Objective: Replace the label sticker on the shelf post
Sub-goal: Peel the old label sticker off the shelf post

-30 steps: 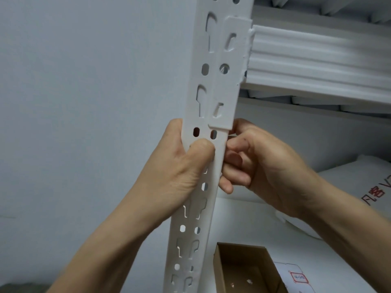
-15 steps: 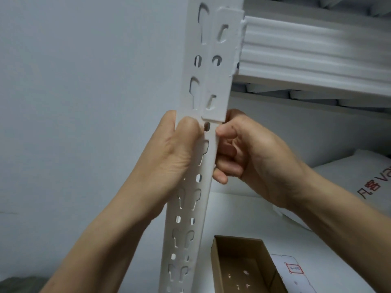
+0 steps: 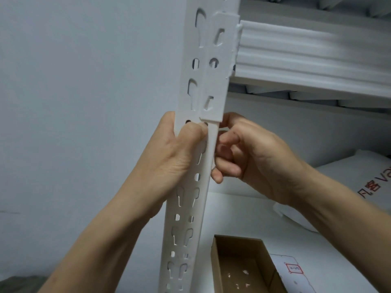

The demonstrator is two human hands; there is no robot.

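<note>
Legible marks, head view:

1. White soft bag [image 3: 357,187] lying on the lower shelf at right: red printed characters along its edge, rotated and cut by the frame border. A "V" shape and what may be an "A" can be made out, followed by two or three blocky characters that look Chinese; no full word can be read.

2. White flat sheet [image 3: 296,273] just right of the open brown cardboard box [image 3: 239,269]: small red-bordered rectangular label [image 3: 294,268] with dark handwritten marks inside, too small to decipher.

3. White perforated metal shelf post [image 3: 201,81]: no text or label visible on its exposed face.
</note>
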